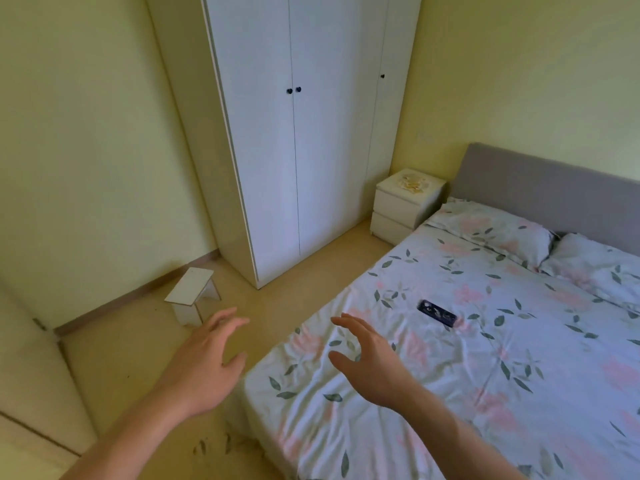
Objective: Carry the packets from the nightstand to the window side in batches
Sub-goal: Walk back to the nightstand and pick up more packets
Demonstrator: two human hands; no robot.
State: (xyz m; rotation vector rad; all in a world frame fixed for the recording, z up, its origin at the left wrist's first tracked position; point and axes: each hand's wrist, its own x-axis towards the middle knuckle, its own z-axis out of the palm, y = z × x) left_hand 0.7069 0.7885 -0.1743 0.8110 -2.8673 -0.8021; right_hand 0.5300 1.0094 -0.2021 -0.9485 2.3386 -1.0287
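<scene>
I stand well apart from the nightstand (408,202), where the packets (412,183) lie heaped on top; my left hand (204,362) and right hand (372,362) are spread, holding nothing. An overfull batch could spill loose packets.

Two bare forearms, left hand (204,358) and right hand (372,365), no sleeves, rings or watch.

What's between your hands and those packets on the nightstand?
In the head view, bare floor and the bed's corner lie between both empty hands and the packets on the nightstand.
</scene>
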